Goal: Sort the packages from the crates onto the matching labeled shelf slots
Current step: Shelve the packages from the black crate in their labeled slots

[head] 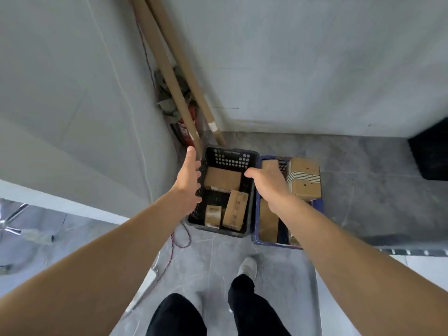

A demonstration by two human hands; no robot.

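Observation:
Two crates stand side by side on the floor in front of me. The black crate holds three cardboard packages: a flat one, a long one and a small one. The blue crate to its right holds a taped box and flat cardboard pieces. My left hand hovers over the black crate's left wall, fingers spread, holding nothing. My right hand reaches over the gap between the crates, fingers curled downward, with no package visibly in it. No shelf is in view.
Long cardboard tubes lean in the wall corner behind the black crate, beside a red fire extinguisher. A red cable lies on the grey floor at the left. A black object sits at the far right. My feet stand just before the crates.

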